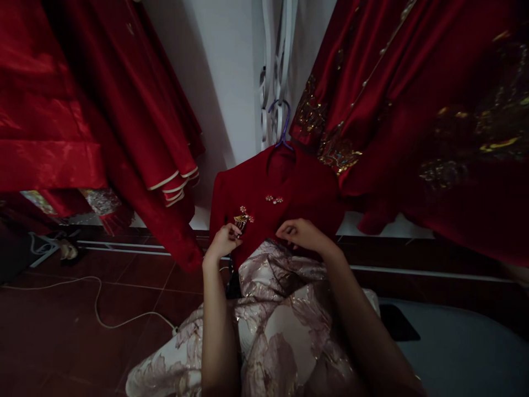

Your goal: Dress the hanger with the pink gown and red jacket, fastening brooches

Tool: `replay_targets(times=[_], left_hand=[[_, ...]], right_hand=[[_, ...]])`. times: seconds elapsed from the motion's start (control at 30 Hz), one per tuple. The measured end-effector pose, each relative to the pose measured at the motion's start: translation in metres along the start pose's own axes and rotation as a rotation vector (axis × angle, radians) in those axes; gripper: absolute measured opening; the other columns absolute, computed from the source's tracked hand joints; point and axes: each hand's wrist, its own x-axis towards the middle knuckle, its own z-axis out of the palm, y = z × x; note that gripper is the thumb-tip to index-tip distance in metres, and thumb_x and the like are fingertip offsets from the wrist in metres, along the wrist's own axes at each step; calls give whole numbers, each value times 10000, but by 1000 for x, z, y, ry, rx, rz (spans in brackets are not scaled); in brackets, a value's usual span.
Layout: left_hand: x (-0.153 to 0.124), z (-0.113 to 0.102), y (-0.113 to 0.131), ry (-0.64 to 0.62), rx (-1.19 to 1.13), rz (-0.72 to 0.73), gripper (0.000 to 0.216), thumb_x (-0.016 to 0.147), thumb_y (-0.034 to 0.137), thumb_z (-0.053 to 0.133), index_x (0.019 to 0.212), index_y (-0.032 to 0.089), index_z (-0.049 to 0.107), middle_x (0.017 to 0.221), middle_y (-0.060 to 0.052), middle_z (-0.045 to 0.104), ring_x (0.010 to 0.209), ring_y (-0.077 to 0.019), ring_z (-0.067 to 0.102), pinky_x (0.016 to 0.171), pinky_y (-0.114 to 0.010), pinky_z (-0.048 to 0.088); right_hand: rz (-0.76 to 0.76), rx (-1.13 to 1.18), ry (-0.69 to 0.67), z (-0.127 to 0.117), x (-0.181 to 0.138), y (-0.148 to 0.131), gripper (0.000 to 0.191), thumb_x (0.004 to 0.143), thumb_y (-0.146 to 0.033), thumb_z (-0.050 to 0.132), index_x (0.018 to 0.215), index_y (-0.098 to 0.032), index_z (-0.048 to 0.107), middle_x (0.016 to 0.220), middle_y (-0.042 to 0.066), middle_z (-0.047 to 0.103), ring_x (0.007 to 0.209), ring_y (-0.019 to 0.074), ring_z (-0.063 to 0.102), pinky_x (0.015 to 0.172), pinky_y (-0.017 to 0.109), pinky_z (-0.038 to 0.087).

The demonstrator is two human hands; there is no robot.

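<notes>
A red jacket (248,182) hangs in front of me on a purple hanger (285,128). On its chest sits a gold brooch (242,218) with flower shapes and dangling strands, and a small flower-shaped ornament (274,199) lies below the collar. My left hand (224,241) is beside the brooch's lower end, fingers curled in a pinch. At the jacket's lower front my right hand (302,234) has its fingers bent together, just above a patterned floral fabric (285,325) spread over my lap. What either hand pinches is too dark and small to make out.
Red garments with pale trim (165,160) hang at left, and gold-embroidered red garments (351,127) at right. A white metal stand (278,66) holds the hanger. A white cable (99,298) runs over the tiled floor. A dark flat object (399,322) lies on a grey surface (454,353).
</notes>
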Motion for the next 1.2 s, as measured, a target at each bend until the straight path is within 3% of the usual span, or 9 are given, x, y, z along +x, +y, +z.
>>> replay_targets(times=[0.07, 0.13, 0.33, 0.43, 0.53, 0.7, 0.77, 0.97, 1.2], left_hand=[[-1, 1, 3, -24, -47, -9, 357, 567, 158, 714, 882, 158, 546, 793, 13, 552, 603, -60, 530, 580, -190, 432], [-1, 4, 7, -37, -76, -24, 403, 545, 158, 730, 895, 165, 532, 770, 27, 540, 587, -51, 514, 561, -179, 417], [-3, 14, 14, -112, -54, -86, 360, 560, 162, 708, 856, 176, 502, 604, 76, 501, 486, -56, 483, 495, -178, 364], [-3, 15, 18, -7, 67, -48, 341, 540, 190, 732, 814, 187, 529, 601, 66, 525, 509, -68, 477, 519, -191, 362], [-3, 14, 24, 78, 220, -11, 242, 566, 210, 720, 737, 193, 549, 581, 45, 530, 521, -93, 475, 549, -219, 357], [0, 19, 45, 428, 321, 170, 155, 646, 183, 647, 745, 193, 527, 678, 12, 532, 597, -112, 485, 619, -234, 362], [2, 25, 51, 491, 318, 214, 178, 643, 142, 635, 784, 187, 536, 753, -2, 530, 656, -114, 497, 655, -235, 379], [0, 27, 46, -8, 39, 92, 341, 567, 81, 683, 888, 155, 595, 828, -13, 538, 620, -85, 554, 593, -220, 448], [-10, 16, 46, -184, -102, 12, 414, 584, 45, 670, 955, 159, 528, 700, -6, 644, 649, -127, 623, 651, -257, 484]], right_hand=[[13, 15, -181, 0, -5, -3, 221, 677, -334, 655, 820, -174, 712, 703, 29, 688, 525, 119, 612, 400, 187, 484], [22, -35, -205, 1, -6, -5, 234, 678, -354, 649, 822, -179, 707, 704, 28, 687, 560, 131, 618, 422, 198, 483], [-75, -377, 150, 14, 9, 9, 392, 511, -322, 778, 841, -190, 612, 778, 24, 654, 694, 146, 609, 572, 216, 457], [-51, -456, 150, 21, 16, 21, 306, 556, -231, 744, 822, -193, 600, 765, 21, 650, 691, 138, 598, 602, 217, 441], [-37, -334, 108, 17, 18, 29, 168, 649, -215, 672, 800, -181, 607, 718, 22, 648, 657, 126, 593, 595, 215, 445], [-102, -107, 165, 0, 17, 28, 263, 671, -319, 661, 867, -148, 620, 741, 34, 648, 661, 124, 584, 610, 231, 469], [-141, -127, 230, -6, 17, 23, 294, 682, -339, 649, 904, -148, 629, 763, 38, 653, 648, 119, 568, 602, 232, 459], [-131, -197, 259, -19, 8, 6, 295, 676, -368, 654, 887, -163, 672, 761, 37, 672, 521, 86, 512, 489, 206, 392], [31, 145, -50, -10, -14, -28, 319, 663, -346, 678, 910, -149, 637, 802, 54, 665, 497, 90, 563, 377, 188, 413]])
